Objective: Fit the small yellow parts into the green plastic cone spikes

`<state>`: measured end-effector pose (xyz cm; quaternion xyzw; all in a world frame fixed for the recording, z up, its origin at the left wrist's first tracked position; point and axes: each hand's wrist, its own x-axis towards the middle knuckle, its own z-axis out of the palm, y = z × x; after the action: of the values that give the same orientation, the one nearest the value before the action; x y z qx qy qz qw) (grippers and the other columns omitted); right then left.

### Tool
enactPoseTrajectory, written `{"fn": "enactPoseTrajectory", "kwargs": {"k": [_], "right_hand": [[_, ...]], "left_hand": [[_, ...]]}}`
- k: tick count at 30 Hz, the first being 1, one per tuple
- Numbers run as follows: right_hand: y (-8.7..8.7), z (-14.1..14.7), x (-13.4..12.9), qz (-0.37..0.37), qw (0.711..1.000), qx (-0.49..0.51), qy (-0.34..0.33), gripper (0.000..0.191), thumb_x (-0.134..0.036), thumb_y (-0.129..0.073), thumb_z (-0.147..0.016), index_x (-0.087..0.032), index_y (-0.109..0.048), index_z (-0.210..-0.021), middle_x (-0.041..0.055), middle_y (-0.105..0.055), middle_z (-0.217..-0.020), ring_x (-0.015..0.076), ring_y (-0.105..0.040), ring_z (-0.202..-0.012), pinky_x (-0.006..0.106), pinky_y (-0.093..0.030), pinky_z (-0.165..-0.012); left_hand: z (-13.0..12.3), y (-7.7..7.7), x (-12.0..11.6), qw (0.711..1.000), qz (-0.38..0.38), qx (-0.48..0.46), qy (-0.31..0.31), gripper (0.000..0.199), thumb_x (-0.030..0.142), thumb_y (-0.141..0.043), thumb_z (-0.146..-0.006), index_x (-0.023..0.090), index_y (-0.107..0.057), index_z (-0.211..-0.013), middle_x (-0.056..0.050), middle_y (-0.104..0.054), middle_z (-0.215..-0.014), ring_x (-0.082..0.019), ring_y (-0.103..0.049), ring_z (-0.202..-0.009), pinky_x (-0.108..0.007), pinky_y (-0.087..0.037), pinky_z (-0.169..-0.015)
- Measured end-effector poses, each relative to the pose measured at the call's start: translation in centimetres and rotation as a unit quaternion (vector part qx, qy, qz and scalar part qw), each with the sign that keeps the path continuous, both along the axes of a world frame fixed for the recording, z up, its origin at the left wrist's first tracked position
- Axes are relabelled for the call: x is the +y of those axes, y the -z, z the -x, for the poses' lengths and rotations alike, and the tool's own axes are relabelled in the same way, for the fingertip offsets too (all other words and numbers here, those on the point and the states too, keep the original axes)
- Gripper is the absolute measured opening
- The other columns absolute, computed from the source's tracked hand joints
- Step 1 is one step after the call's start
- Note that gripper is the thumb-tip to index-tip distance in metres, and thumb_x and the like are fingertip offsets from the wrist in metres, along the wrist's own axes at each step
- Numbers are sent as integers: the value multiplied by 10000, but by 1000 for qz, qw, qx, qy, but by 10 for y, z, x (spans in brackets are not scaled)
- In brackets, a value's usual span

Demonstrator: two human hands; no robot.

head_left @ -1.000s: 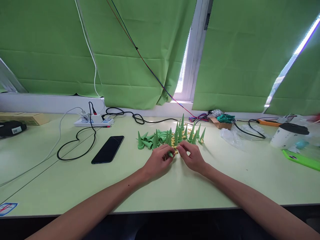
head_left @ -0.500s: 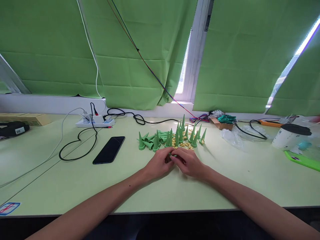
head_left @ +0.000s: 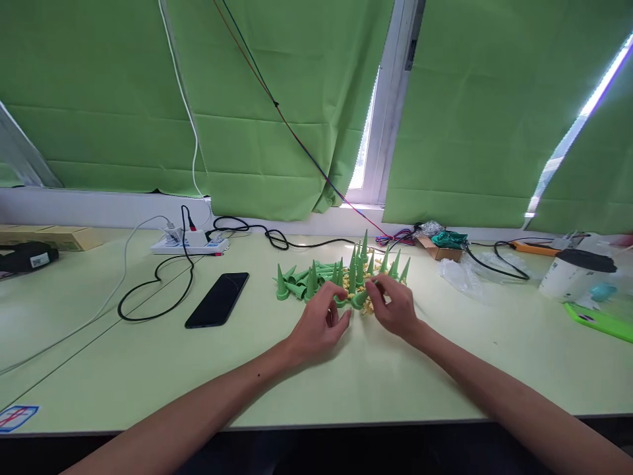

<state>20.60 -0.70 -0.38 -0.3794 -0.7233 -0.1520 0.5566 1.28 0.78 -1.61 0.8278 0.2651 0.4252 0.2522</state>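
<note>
The right hand (head_left: pixel 395 309) has its grip closed on a green cone (head_left: pixel 361 299), pinched between thumb and fingers and tilted, with its wide end low and toward the left hand (head_left: pixel 319 323). The left hand's grip is released, thumb and forefinger apart; its forefinger is close to another cone, though the view is too small to tell whether they touch.

Just beyond both grips, upright cones (head_left: pixel 352 274) stand in a loose cluster on the bench (head_left: pixel 435 376). Lying cones (head_left: pixel 297 290) are heaped beyond the left grip and a little to its left. Small yellow pieces (head_left: pixel 368 307) lie scattered under and beyond the right grip, among the standing cones.

Well to the left of the left grip is a black phone (head_left: pixel 217 300), lying flat. Farther off, beyond the phone, sits a power strip (head_left: pixel 163 247) with plugs in it, and a black cable loops over the bench near it. Beyond the right grip and to its right are an open cardboard box (head_left: pixel 438 249) and a clear plastic bag (head_left: pixel 459 276); farther right stands a white cup (head_left: pixel 564 280) with a black lid.
</note>
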Motion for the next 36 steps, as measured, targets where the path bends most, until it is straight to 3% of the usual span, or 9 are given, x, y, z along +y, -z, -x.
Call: {"fn": "enactPoseTrajectory", "kwargs": {"k": [3, 5, 10, 14, 22, 36], "right_hand": [[-16, -7, 7, 39, 996, 53, 56, 279, -305, -487, -988, -203, -506, -729, -44, -450, -557, 108, -405, -486, 243, -339, -517], [-31, -13, 15, 75, 992, 67, 73, 318, -354, -458, -997, -208, -476, -715, -36, -448, -575, 118, -414, -512, 252, -343, -540], [-71, -22, 45, 90, 987, 50, 120, 336, -383, -449, -978, -219, -437, -685, -17, -465, -584, 140, -405, -543, 273, -330, -575], [-88, -24, 68, 130, 979, 9, 153, 330, -335, -465, -946, -225, -388, -644, -9, -459, -577, 148, -393, -550, 284, -300, -584], [-80, -26, 91, 180, 968, -41, 169, 337, -290, -489, -927, -220, -386, -613, -5, -478, -576, 149, -378, -544, 289, -272, -587], [-63, -30, 103, 244, 949, -99, 174, 324, -287, -534, -896, -199, -498, -586, 26, -556, -589, 158, -454, -557, 289, -279, -576]], "left_hand": [[0, 0, -2, 998, -15, 54, 21, 47, 220, -539, -903, 185, -546, -933, 39, -524, -686, -76, -445, -545, -206, -375, -533], [1, 0, -4, 994, -19, 98, 47, 79, 205, -515, -914, 178, -574, -868, 55, -472, -594, -77, -414, -530, -212, -342, -535], [1, -1, -6, 988, -30, 135, 73, 142, 179, -512, -902, 167, -607, -797, 51, -458, -577, -75, -381, -522, -220, -310, -533], [1, 1, -4, 987, -30, 146, 68, 187, 209, -506, -923, 164, -607, -772, 52, -442, -563, -75, -370, -514, -221, -296, -529], [0, 1, -3, 984, -41, 146, 89, 374, 253, -471, -961, 166, -411, -602, 52, -353, -540, -82, -293, -515, -248, -253, -520], [-1, 3, -1, 983, -57, 150, 92, 377, 243, -474, -956, 170, -424, -590, 50, -344, -538, -88, -280, -514, -263, -253, -513]]}}
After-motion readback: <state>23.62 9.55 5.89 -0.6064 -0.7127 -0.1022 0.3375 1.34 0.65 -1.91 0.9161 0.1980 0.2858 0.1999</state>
